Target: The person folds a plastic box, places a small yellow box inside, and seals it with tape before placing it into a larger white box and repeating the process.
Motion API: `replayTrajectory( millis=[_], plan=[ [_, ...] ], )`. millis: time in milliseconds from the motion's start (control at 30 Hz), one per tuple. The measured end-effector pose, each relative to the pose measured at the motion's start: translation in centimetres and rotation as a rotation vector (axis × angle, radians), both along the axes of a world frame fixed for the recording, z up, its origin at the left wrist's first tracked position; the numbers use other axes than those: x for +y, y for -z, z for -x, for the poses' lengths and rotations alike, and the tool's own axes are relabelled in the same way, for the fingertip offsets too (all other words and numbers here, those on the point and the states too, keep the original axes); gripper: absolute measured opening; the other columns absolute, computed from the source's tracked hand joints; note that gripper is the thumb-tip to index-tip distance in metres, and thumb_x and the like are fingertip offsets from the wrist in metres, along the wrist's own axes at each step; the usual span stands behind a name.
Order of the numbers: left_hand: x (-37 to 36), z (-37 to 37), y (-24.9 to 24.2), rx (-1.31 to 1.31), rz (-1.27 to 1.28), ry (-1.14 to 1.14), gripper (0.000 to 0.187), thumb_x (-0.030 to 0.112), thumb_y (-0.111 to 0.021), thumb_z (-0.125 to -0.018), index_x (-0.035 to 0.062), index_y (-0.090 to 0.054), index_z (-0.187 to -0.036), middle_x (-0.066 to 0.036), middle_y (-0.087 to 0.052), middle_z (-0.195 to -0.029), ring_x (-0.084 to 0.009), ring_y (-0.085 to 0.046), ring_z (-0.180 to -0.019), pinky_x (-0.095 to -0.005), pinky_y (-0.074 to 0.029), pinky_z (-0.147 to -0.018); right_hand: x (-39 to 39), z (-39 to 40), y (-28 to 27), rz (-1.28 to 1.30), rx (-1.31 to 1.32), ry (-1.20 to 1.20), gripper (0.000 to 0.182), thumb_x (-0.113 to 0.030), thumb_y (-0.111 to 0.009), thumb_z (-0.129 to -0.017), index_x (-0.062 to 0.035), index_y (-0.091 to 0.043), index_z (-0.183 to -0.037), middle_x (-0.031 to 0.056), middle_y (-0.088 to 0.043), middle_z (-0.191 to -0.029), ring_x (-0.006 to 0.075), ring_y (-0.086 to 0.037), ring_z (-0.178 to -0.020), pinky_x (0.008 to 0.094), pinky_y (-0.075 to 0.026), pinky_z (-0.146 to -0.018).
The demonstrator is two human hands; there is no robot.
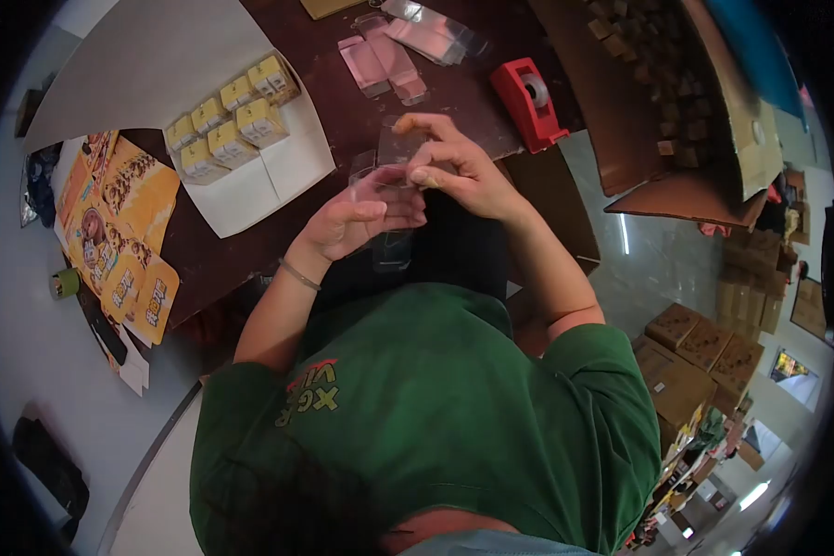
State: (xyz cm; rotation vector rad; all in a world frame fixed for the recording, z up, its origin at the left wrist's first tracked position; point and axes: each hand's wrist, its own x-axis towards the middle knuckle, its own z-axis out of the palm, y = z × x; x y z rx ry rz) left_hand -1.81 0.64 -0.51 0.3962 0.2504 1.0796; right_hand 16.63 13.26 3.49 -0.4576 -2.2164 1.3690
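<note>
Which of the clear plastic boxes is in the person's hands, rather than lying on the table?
The clear plastic box near the table's front edge, gripped by the left hand and right hand; the flattened clear boxes lie untouched beyond.

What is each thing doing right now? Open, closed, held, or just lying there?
Clear plastic box: held in both hands, being folded.
Left hand: gripping the box.
Right hand: gripping the box top.
Yellow boxes: closed, grouped on white card.
Tape dispenser: resting on table.
Flat clear boxes: unfolded, lying flat.

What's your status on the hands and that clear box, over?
Left hand and right hand both in grip on clear plastic box. Red tape dispenser close by, not blocking.
</note>
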Motion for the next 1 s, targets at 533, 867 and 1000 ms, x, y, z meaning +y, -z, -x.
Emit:
replayTrajectory(
  millis=[533,867,1000],
  plan=[
    [-7.2,-3.1,2.5,0.320,0.438,-0.068,0.047,0.038,-0.054,-0.097,0.0065,-0.052,-0.132,-0.008,-0.061,-0.119,-0.0264,-0.062,-0.111,-0.0423,-0.046,-0.099,-9.6,-1.8,3.6,0.306,0.004,0.264,0.015,-0.010,-0.069,-0.087,-0.0022,-0.070,-0.100,0.0105,-0.067,-0.103,0.0207,-0.065,-0.085,0.0291,-0.052,-0.071],
    [-8.8,-3.3,2.9,0.369,0.545,-0.186,0.031,0.022,-0.050,-0.097,0.0057,-0.057,-0.123,-0.009,-0.063,-0.115,-0.0239,-0.062,-0.109,-0.0436,-0.048,-0.098,-11.6,-0.7,3.1,0.052,-0.133,0.128,0.025,-0.018,-0.065,-0.091,-0.0025,-0.071,-0.110,0.0133,-0.071,-0.102,0.0299,-0.062,-0.099,0.0382,-0.050,-0.088],
    [-9.3,-3.5,4.4,0.176,0.370,-0.156,0.048,0.033,-0.052,-0.099,0.0067,-0.043,-0.137,-0.010,-0.054,-0.131,-0.0253,-0.055,-0.121,-0.0421,-0.044,-0.103,-10.7,-1.0,3.7,0.115,-0.137,0.161,0.025,-0.016,-0.067,-0.089,-0.0032,-0.071,-0.111,0.0134,-0.071,-0.102,0.0296,-0.062,-0.096,0.0372,-0.052,-0.084]
  ],
)
